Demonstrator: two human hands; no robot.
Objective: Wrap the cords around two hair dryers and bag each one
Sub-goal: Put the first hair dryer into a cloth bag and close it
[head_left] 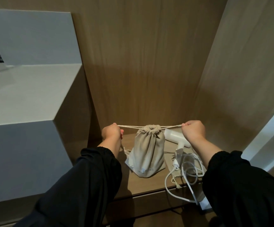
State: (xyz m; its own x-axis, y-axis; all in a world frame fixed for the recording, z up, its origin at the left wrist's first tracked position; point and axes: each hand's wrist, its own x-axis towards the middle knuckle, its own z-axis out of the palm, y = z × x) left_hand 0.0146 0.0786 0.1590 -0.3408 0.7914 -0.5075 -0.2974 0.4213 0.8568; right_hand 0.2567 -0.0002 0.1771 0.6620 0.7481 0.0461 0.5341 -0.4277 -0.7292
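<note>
A beige drawstring bag [147,153] stands bulging on the wooden shelf [146,185], its mouth cinched closed. My left hand [111,132] grips the drawstring on the left side and my right hand [193,131] grips it on the right, the cords stretched taut between them. A white hair dryer [176,138] lies just right of the bag, partly behind my right wrist. Its white cord [184,169] sprawls in loose loops over a flat, empty beige bag [172,163] near the shelf's front edge.
The shelf sits in a wooden niche with panels behind and on both sides. A grey-white stepped wall [28,95] stands at the left. The cord's far end hangs past the front edge at the right, by a white block [204,204].
</note>
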